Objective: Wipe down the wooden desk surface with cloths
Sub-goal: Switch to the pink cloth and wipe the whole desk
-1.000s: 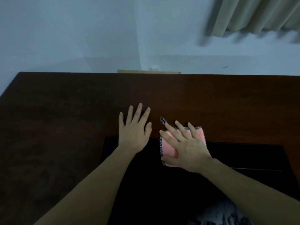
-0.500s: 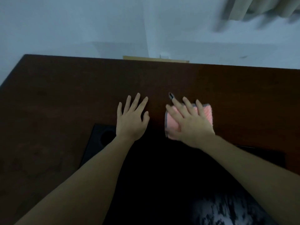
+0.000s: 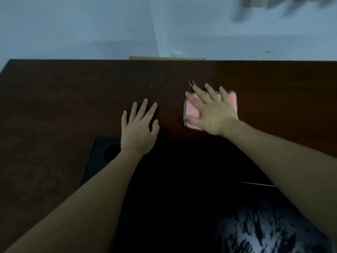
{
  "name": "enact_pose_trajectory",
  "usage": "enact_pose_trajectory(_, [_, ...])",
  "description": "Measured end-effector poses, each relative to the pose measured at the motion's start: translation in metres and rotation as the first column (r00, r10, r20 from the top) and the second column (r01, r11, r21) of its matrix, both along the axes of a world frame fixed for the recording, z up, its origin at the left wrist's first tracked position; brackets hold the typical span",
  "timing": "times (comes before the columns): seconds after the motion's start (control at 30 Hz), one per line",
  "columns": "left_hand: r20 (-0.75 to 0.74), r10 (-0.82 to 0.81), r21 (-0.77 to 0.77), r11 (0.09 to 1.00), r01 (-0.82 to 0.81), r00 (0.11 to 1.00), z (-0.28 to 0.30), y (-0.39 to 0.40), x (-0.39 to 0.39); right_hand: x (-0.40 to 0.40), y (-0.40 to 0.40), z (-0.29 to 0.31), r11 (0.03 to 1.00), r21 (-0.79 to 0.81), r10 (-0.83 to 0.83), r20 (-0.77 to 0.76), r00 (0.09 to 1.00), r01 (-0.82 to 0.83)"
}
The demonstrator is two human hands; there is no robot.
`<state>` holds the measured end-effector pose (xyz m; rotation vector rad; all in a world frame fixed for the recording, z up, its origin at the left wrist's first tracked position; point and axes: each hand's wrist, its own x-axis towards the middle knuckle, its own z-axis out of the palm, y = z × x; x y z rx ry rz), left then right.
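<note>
Dark brown wooden tabletop (image 3: pixel 63 99), wide, its far edge running against a pale wall (image 3: pixel 73 24); lighting dim throughout. Pink cloth (image 3: pixel 231 100), one, folded to a small rectangle with a grey edging along its left side, lying flat on the tabletop right of centre and closer to the far edge than to the near one. A small dark striped tag or loop (image 3: pixel 191 83) shows at the cloth's far left corner, just beyond a fingertip; whether it is part of the cloth cannot be told for certain. Right hand (image 3: pixel 211 112), palm down on top of the cloth, fingers straight and spread, pressing it onto the wood; thumb lying along the cloth's near left corner; nothing curled round the fabric. Left hand (image 3: pixel 139 128), palm down directly on the bare tabletop, to the left of the cloth and apart from it, fingers extended and slightly fanned, holding nothing. Both forearms bare, reaching in from the near edge. Black flat item (image 3: pixel 98 156) with a round recess in it, lying on the tabletop under and beside the left wrist, much of it lost in shadow; its nature cannot be told. Thin tan strip (image 3: pixel 164 58) visible just behind the far edge, with a small white fitting (image 3: pixel 177 54) on the wall above it. Curtain (image 3: pixel 259 4), blurred, at the upper right corner.
</note>
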<state>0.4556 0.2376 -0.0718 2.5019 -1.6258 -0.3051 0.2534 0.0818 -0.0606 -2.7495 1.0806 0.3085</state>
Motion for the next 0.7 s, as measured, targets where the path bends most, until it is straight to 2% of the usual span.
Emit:
enact_pose_trajectory(0.13, [-0.006, -0.011, 0.000, 1.000, 0.011, 1.000, -0.001, 0.001, -0.001, 0.008, -0.006, -0.002, 0.996, -0.040, -0.081, -0.017, 0.997, 0.080])
enact_pose_trajectory(0.4, [-0.026, -0.030, 0.039, 0.999, 0.031, 0.999, 0.006, 0.000, 0.001, -0.050, 0.125, 0.008, 0.991, 0.110, 0.079, -0.031, 0.996, -0.075])
enact_pose_trajectory(0.6, [-0.033, -0.051, 0.037, 0.998, 0.053, 0.998, 0.005, 0.001, 0.004, -0.047, 0.107, 0.005, 0.998, 0.058, 0.024, -0.052, 0.998, -0.021])
enact_pose_trajectory(0.7, [-0.035, -0.055, 0.034, 0.998, 0.056, 0.998, 0.002, 0.001, 0.005, -0.036, 0.064, 0.003, 0.994, 0.001, -0.108, -0.069, 0.992, 0.108])
